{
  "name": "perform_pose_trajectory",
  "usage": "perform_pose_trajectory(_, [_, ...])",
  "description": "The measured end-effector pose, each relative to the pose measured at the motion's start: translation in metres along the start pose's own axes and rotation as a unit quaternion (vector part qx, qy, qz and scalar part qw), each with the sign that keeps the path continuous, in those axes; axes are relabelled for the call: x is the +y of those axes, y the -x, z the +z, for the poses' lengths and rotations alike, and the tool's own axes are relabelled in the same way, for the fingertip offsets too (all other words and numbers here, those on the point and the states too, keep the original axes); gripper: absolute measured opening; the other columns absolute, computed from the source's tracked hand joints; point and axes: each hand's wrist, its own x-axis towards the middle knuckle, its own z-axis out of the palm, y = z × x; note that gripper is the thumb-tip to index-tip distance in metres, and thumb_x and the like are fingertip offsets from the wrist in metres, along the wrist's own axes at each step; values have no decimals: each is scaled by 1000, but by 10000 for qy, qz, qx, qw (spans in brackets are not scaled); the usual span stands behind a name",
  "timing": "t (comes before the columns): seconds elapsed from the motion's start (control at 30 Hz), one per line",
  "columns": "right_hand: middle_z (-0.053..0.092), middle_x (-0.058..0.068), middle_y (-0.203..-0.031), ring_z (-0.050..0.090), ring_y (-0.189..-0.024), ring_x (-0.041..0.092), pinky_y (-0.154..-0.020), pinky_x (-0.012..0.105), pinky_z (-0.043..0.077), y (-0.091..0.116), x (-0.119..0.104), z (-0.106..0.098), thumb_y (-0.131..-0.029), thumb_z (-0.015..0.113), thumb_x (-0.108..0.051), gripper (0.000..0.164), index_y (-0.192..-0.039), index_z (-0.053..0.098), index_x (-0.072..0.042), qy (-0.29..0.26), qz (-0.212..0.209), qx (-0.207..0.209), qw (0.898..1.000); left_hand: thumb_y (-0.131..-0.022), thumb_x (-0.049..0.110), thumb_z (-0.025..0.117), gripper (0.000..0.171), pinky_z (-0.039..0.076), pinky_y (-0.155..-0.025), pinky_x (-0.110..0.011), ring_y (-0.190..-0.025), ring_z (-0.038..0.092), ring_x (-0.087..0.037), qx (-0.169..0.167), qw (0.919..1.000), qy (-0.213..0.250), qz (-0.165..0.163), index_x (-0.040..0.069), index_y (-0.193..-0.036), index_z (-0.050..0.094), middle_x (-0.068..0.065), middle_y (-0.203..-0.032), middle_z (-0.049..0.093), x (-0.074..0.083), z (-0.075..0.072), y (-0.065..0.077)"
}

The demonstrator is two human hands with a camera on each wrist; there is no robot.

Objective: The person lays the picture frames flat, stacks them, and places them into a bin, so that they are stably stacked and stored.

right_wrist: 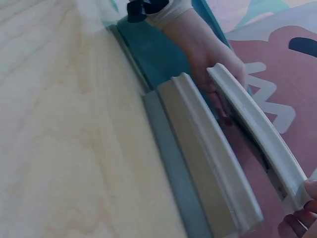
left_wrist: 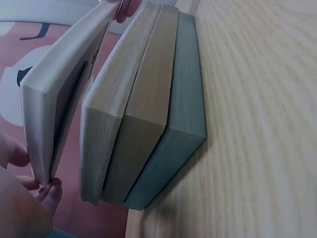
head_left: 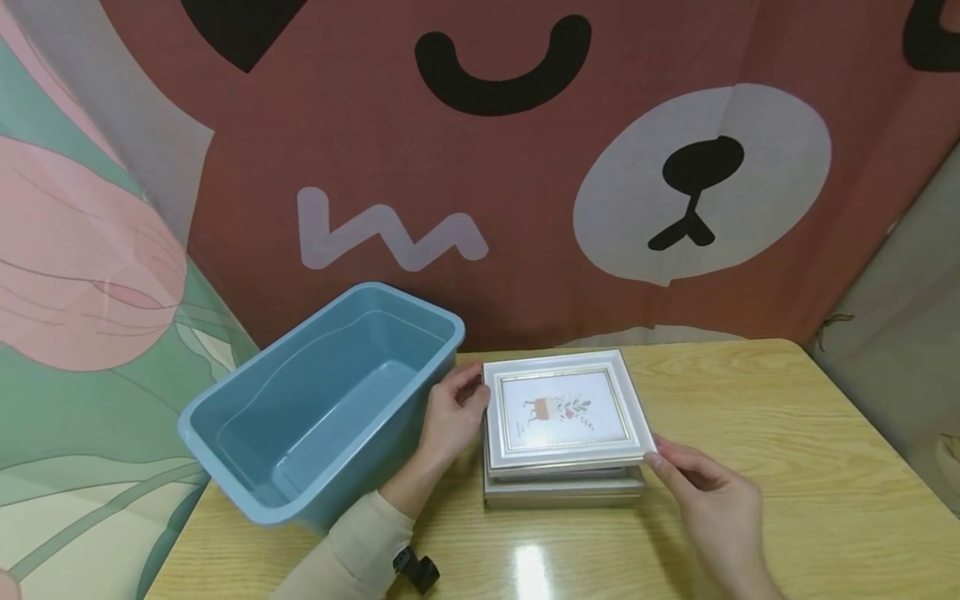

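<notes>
A white picture frame [head_left: 564, 412] with a gold inner line and a printed plant drawing lies face up between both hands. My left hand [head_left: 448, 421] pinches its left edge, thumb on top and fingers beneath. At its near right corner, my right hand [head_left: 716, 504] grips with the thumb above and fingers below. Beneath it sits a stack of frames [head_left: 562, 492] on the table. A gap shows between the held frame [left_wrist: 62, 64] and the stack [left_wrist: 143, 89] in the left wrist view; the right wrist view shows the same gap above the stack [right_wrist: 203, 158].
A blue plastic bin [head_left: 348, 417] stands on the table [head_left: 780, 433] to the left, close beside my left forearm. A cloth backdrop [head_left: 510, 167] with a cartoon bear hangs right behind the table. A black strap device [head_left: 416, 571] is on my left wrist.
</notes>
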Motion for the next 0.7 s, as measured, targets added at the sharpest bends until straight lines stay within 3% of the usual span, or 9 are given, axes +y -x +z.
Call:
perform_pose_trajectory(0.27, [84,-11,-97,78,-93,-4,-85,9,59,8,7,5,-84,87,9,15,-99,82,9,-309,-63,190,9993,-98,-6,64,39,60,-107,-49,-120,70,-43,-29,10000,-69,23,-16,-136,65,-32,-133,68,-5,-1,2])
perform_pose_trajectory(0.5, [85,-10,-97,77,-93,-7,-84,7,58,10,13,5,-85,86,10,13,-96,83,6,-142,-223,173,9995,-97,-8,63,39,60,-107,-48,-119,70,-44,-88,9999,-49,128,-18,-135,65,-33,-131,68,-10,-1,5])
perform_pose_trajectory(0.7, [85,-9,-98,77,-94,-7,-84,7,58,12,15,4,-84,86,11,15,-99,82,8,-235,-43,81,9997,-97,-7,63,41,60,-107,-51,-121,70,-46,-172,9997,-194,43,-18,-136,64,-33,-134,67,-15,0,7])
